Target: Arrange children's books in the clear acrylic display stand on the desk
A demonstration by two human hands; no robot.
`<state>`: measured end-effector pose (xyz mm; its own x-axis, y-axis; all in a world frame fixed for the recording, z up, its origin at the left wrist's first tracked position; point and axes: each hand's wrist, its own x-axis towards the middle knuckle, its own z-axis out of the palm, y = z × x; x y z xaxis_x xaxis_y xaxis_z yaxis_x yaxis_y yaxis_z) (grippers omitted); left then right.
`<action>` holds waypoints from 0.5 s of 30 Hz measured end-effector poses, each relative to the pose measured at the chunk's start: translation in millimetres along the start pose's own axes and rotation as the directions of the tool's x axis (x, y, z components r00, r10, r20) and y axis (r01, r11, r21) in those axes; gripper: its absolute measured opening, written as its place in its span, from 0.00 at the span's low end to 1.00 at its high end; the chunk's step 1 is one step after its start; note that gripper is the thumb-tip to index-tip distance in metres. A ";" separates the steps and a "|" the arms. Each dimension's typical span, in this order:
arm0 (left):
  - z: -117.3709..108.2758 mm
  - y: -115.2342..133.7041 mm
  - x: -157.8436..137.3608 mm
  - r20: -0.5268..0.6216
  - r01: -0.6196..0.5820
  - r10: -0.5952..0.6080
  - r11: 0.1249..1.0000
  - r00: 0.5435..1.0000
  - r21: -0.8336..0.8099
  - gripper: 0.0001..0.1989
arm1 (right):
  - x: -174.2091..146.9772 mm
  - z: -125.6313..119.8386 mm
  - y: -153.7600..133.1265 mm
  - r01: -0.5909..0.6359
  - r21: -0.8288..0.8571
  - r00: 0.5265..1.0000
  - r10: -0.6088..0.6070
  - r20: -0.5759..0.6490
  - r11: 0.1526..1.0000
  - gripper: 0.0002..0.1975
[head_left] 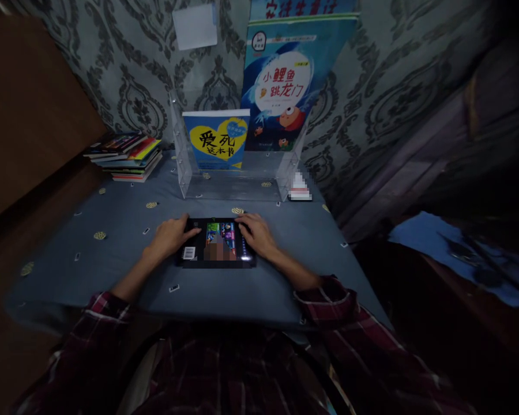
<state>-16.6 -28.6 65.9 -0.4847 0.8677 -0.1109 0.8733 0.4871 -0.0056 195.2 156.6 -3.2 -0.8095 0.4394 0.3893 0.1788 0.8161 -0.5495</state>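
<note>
A black book (pixel 199 239) lies on the cloth in front of me, with a barcode and a block of small colourful pictures on its upper face. On its left edge is my left hand (pixel 169 235), the thumb resting on the cover and the fingers along the far left corner. My right hand (pixel 258 235) grips the opposite edge in much the same way. Behind the book stands a clear acrylic rack (pixel 233 187). It holds a blue and yellow book (pixel 218 141) at the left and a taller blue picture book (pixel 281 92) at the right.
A blue-grey patterned cloth (pixel 125 253) covers the table. At the back left is a stack of books (pixel 130 155). A small blurred-out object (pixel 300 187) stands right of the rack. Patterned wall covering (pixel 147 75) rises behind, and blue fabric (pixel 441 242) lies far right.
</note>
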 end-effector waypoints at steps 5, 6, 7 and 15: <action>-9.0 27.0 -6.8 0.041 -0.056 0.055 0.998 0.998 0.006 0.24 | -9.2 -12.9 -8.5 -0.009 -0.165 1.000 0.009 -0.001 0.986 0.14; -11.8 30.8 -8.3 0.051 -0.057 0.056 0.998 0.997 0.028 0.24 | -10.1 -14.5 -12.6 0.004 -0.183 1.000 -0.002 0.009 0.983 0.14; -14.3 33.9 -9.7 0.058 -0.061 0.058 0.997 0.997 0.049 0.23 | -10.7 -15.7 -17.3 0.022 -0.195 0.999 -0.017 0.027 0.981 0.14; -11.0 55.6 -8.9 0.055 -0.200 0.205 0.976 0.977 -0.080 0.20 | -16.9 -8.9 -56.3 0.203 -0.173 0.962 -0.163 0.218 0.964 0.18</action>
<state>35.7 -8.1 77.5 -0.2917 0.9423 -0.1644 0.9459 0.3097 0.0967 203.8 106.6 27.7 -0.9299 0.2078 0.3036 0.1050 0.9408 -0.3223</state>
